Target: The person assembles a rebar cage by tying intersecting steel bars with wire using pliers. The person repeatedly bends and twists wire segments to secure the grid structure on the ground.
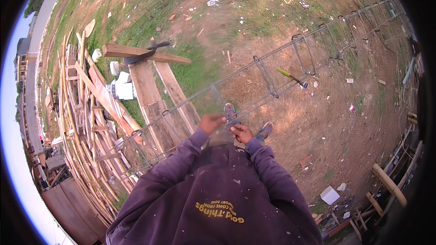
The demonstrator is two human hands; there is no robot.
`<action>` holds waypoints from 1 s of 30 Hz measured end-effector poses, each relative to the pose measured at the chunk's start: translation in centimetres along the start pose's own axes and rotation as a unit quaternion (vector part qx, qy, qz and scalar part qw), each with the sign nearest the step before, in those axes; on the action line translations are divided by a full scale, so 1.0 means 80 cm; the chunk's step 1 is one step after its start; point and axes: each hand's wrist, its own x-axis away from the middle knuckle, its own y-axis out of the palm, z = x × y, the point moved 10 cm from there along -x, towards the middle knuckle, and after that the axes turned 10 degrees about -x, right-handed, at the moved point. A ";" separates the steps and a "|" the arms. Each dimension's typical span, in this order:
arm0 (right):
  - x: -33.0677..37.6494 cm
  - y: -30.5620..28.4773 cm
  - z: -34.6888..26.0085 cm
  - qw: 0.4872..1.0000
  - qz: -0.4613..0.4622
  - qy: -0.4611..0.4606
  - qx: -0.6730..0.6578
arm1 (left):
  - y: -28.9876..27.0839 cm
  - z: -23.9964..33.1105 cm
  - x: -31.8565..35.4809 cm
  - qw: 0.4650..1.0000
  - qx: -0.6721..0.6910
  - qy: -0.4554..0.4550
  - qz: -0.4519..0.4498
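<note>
Ground: bare reddish-brown soil [290, 127] with patches of green grass [197, 70], strewn with pale scraps of litter; outdoors, in daylight.
Edge of the site: a grey road [31, 95] and low buildings run down the far left under bright sky.
Rebar cage [271, 90]: thin grey steel bars with squarish bent hoops, stretching diagonally from lower left to upper right, just in front of the person's body.
Left hand [212, 123]: blurred, fingers curled in, close to the bars; whether it grips anything cannot be told.
Right hand [241, 133]: just beside the left, thumb and fingers drawn narrow at the cage; anything pinched is too small to make out.
Support: rough, flat planks [150, 93] beneath the cage's left part, with a squared crossbeam [175, 58] at their far end.
Wire bundle [144, 54]: dark, thin strands draped over that beam.
Hammer [284, 72]: yellow-green handle, dark head, right of the hands; its resting surface is unclear.
Timber pile [86, 127]: long, slender poles and splintery boards, heaped at left.
Sweatshirt: dark purple, pale-flecked cloth.
</note>
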 end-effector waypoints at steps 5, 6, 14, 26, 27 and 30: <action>0.004 -0.009 0.003 0.999 0.043 -0.010 -0.021 | 0.003 0.028 0.001 0.999 0.032 0.023 0.021; 0.006 -0.008 -0.004 0.998 0.044 -0.041 -0.021 | 0.004 0.032 0.006 0.999 0.041 0.012 0.028; 0.026 0.003 -0.022 0.985 0.091 -0.143 0.039 | 0.022 0.159 0.097 0.861 -0.315 0.391 0.085; 0.014 -0.001 -0.004 0.984 0.116 -0.134 -0.003 | 0.030 0.055 0.010 0.979 -0.202 -0.029 0.004; 0.016 0.000 -0.008 0.981 0.120 -0.150 0.016 | 0.030 0.053 0.011 0.982 -0.187 -0.029 0.007; 0.019 0.006 -0.010 0.978 0.131 -0.155 0.053 | 0.021 0.054 0.011 0.949 -0.310 -0.022 0.047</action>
